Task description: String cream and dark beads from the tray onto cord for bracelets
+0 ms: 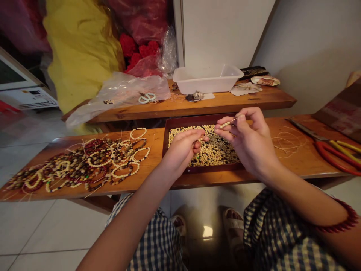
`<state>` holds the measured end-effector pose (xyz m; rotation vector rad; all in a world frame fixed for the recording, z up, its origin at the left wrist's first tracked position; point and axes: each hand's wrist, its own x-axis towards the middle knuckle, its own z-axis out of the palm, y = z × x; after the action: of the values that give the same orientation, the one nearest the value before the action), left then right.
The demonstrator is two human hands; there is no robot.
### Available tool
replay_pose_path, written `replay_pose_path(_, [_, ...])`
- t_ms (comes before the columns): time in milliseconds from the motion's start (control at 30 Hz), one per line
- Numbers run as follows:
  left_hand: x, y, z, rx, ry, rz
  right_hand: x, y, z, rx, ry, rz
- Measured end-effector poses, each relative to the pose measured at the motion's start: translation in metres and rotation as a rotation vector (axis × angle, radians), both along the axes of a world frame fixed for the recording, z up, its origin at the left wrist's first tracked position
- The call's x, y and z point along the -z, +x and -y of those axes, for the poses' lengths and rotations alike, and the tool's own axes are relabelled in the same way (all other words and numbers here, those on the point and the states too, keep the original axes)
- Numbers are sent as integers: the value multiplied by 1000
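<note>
Now we hold both hands together above the dark tray (180, 121) of loose beads (214, 152), which sits on the near wooden bench (293, 162). Our right hand (248, 141) is raised, wrist bent, thumb and forefinger pinched on a thin needle (231, 121) that carries a few pale threaded beads (224, 124) — the other fingers curl loosely beneath. Our left hand (184, 145) comes in from below, forearm angled up, its fingers bunched and closed on a small bead at their tips, just beside the needle's point. Left of the tray lies a heap of finished bracelets (84, 162). Right of it lie a coil of thread (287, 141) and red-handled pliers (332, 154). On the farther bench stands a white plastic tub (207, 79).
</note>
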<state>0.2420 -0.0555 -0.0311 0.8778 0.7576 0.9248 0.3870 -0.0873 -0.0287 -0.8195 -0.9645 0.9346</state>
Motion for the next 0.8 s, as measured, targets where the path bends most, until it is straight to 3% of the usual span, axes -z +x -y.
replay_pose_path(200, [-3,0,1,17,15,-59,1,2,-1,6,12,19])
replay_pose_path(467, [-1,-1,3,121,179,-196,-1,1,0,13,18,66])
replay_pose_path(700, [-3,-2,3,131,167,-264,-2,7,-1,101,41,129])
replay_pose_path(800, [-2,-2,3,133,180,-298,-4,10,-1,41,69,135])
